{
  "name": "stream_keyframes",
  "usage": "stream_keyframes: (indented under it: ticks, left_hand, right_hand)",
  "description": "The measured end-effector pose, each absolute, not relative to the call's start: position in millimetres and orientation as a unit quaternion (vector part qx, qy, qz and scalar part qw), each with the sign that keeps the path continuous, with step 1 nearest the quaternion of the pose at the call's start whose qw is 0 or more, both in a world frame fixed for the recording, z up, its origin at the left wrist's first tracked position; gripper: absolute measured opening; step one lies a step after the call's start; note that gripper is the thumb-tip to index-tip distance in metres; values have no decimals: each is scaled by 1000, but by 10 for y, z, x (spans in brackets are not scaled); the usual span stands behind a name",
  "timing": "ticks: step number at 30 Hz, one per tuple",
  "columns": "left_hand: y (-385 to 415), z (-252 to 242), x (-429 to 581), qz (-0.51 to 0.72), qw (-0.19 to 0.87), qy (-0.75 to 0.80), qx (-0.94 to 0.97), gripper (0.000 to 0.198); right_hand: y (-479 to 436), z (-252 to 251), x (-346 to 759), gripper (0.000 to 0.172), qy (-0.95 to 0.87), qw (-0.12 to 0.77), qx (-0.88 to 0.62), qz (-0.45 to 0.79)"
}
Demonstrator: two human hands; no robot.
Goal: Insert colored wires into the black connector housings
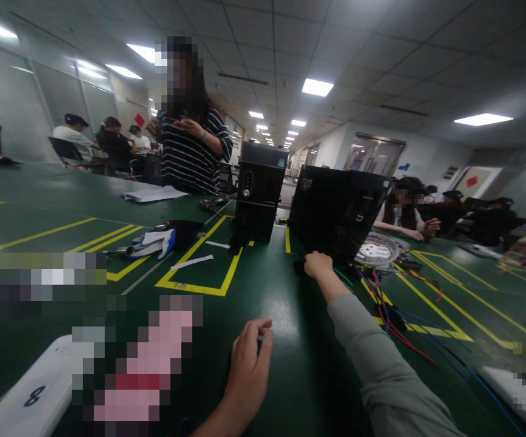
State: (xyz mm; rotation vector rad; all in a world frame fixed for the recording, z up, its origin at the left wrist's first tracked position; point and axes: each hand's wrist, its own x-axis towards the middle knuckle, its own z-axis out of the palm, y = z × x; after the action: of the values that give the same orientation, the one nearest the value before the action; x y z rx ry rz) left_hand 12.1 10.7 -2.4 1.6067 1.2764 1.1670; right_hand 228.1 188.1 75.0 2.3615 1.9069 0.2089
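The black computer case (pixel 335 212) is standing on the table (pixel 272 297) right at your right hand (pixel 318 265) and well ahead of your left hand (pixel 251 358). Your right hand is curling by the case's lower edge, its grip too hidden to tell, while your left is loosely bending, half open, over the table. Beside the case, a round basket (pixel 394 250) is sitting, its contents unclear.

green table (pixel 285 309) | two black cases (pixel 258 206) | yellow tape (pixel 230 273) | papers (pixel 156 193) | glove (pixel 153 244) | basket (pixel 376 250) | wires (pixel 386 309)
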Motion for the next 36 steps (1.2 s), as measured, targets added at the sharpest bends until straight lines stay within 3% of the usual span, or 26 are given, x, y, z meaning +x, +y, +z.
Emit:
stream_keyframes:
  ticks: [6, 13, 17, 28, 32, 36]
  left_hand:
    - [103, -10, 105, 454, 376, 493, 640, 30]
    - [113, -55, 112, 461, 367, 489, 643, 29]
    - [123, -84, 116, 461, 362, 487, 647, 29]
    - [123, -40, 107, 461, 356, 487, 650, 30]
    - [134, -58, 103, 472, 354, 478, 651, 30]
    - [146, -89, 104, 467, 355, 469, 660, 29]
  right_hand:
    - [1601, 915, 2836, 33, 536, -16, 830, 154]
    - [1298, 829, 3584, 30, 425, 10, 902, 82]
    - [1264, 713, 3684, 28, 420, -20, 904, 81]
    - [1147, 1127, 3888, 30, 414, -241, 875, 70]
    - [960, 1353, 3878, 29, 424, -323, 846, 23]
    - [672, 1452, 3622, 40, 461, -388, 794, -81]
